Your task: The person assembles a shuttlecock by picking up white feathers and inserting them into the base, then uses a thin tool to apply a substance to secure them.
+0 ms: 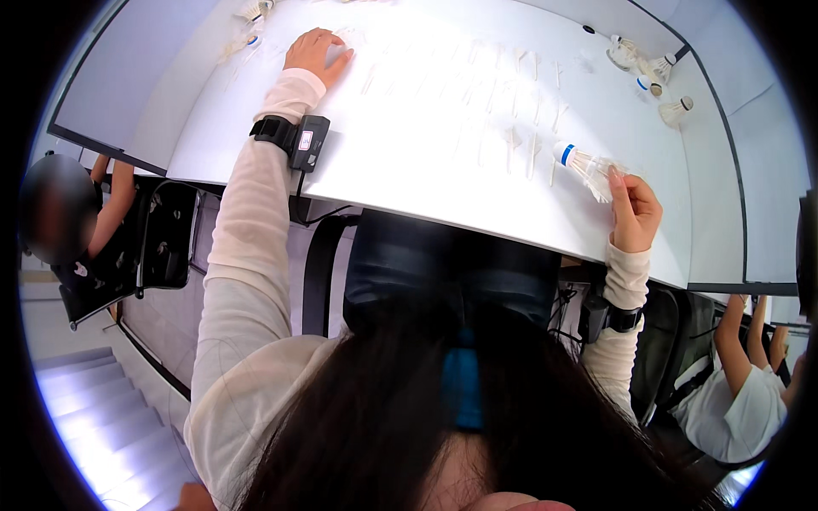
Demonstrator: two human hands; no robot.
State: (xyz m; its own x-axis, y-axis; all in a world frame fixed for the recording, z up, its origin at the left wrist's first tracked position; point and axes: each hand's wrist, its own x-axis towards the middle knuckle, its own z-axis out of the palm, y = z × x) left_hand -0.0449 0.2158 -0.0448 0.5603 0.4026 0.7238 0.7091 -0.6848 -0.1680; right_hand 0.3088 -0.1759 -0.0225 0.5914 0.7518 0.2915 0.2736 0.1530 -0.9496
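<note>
A white shuttlecock (pixel 581 163) with a blue band round its base is pinched by its feather end in my right hand (pixel 635 209), just above the front right of the white table. Its base points to the left. Far out at the upper left, my left hand (pixel 317 60) rests palm down on the table, thumb apart from the fingers. Pale, washed-out bits lie by its fingertips, too bright to make out. Between my hands, several loose white feathers (pixel 535 157) lie spread in rough rows on the white table (pixel 409 162).
More shuttlecocks (pixel 676 111) lie at the far right, beside a partition (pixel 716 128). Others (pixel 253 40) sit at the upper left. A small black object (pixel 589 30) lies near the back. People sit nearby on both sides. Black devices are strapped to my wrists, with a cable (pixel 300 196) on the left one.
</note>
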